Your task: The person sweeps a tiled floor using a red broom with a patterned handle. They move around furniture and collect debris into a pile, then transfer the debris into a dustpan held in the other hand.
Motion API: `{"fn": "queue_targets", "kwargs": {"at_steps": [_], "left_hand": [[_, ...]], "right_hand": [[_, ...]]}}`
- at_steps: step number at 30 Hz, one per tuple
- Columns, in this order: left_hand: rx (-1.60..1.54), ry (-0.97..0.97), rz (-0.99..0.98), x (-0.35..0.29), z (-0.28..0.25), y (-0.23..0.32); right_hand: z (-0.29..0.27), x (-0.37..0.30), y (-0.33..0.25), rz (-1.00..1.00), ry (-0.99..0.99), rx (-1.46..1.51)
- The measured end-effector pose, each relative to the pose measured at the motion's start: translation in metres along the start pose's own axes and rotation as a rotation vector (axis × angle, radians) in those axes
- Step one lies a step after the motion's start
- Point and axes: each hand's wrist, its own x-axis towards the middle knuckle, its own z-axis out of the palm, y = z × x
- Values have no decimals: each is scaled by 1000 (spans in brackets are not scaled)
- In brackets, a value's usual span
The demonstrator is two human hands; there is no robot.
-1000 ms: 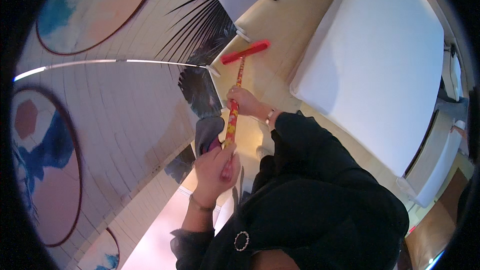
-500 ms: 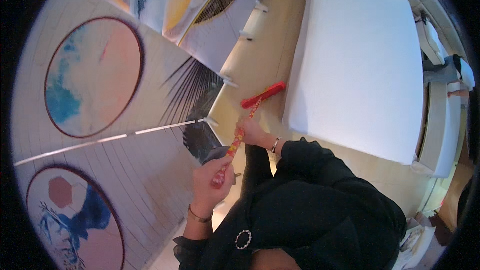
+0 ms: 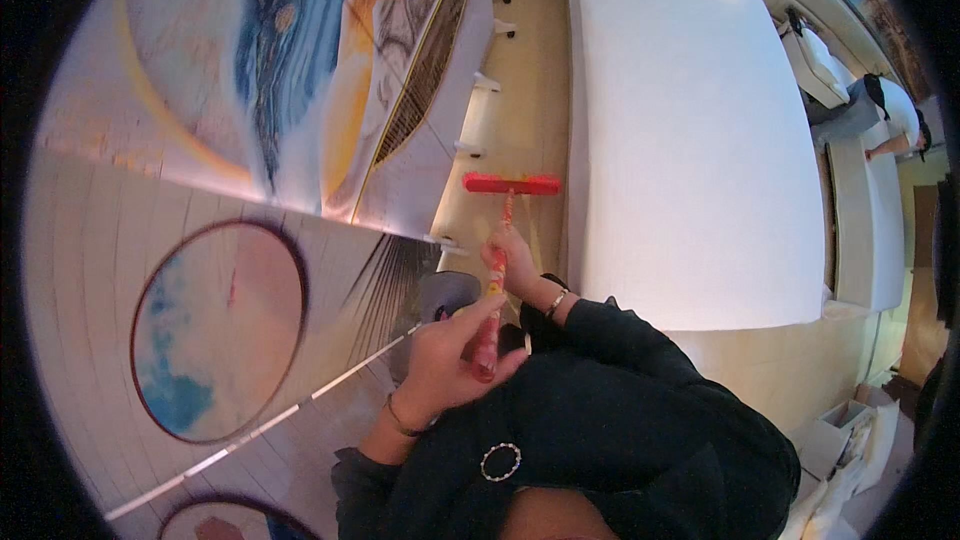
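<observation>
A broom with a red head (image 3: 512, 184) and a red, yellow-patterned handle (image 3: 497, 275) reaches away from me, its head at the floor between the printed panels and the white-covered block. Partway down the handle, my right hand (image 3: 512, 260) is wrapped round it. My left hand (image 3: 452, 355) steadies the handle's near end between thumb and palm, some of its fingers stretched out beneath. Just beyond the left hand shows a grey rounded shape (image 3: 450, 292), partly hidden; I cannot tell what it is.
Folding panels with painted designs (image 3: 290, 70) stand at left, on small white feet (image 3: 468, 149) jutting onto the floor strip (image 3: 530, 70). A large white-covered block (image 3: 700, 140) borders it at right. Another person (image 3: 890, 110) bends at the far right. White boxes (image 3: 835, 435) sit lower right.
The broom has swung from slanting rightward to nearly straight ahead, its head now square across the floor strip. The view has turned, and the left hand's fingers have loosened.
</observation>
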Motion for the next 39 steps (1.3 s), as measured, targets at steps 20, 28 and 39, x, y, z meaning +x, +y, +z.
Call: {"fn": "queue_targets", "kwargs": {"at_steps": [20, 28, 39], "left_hand": [[98, -111, 348, 431, -27, -15], [82, -139, 462, 582, -37, -50], [144, -181, 410, 821, -69, -127]], "right_hand": [[-122, 333, 142, 158, 455, 22], [-171, 485, 221, 84, 536, 87], [-204, 703, 357, 83, 546, -105]]}}
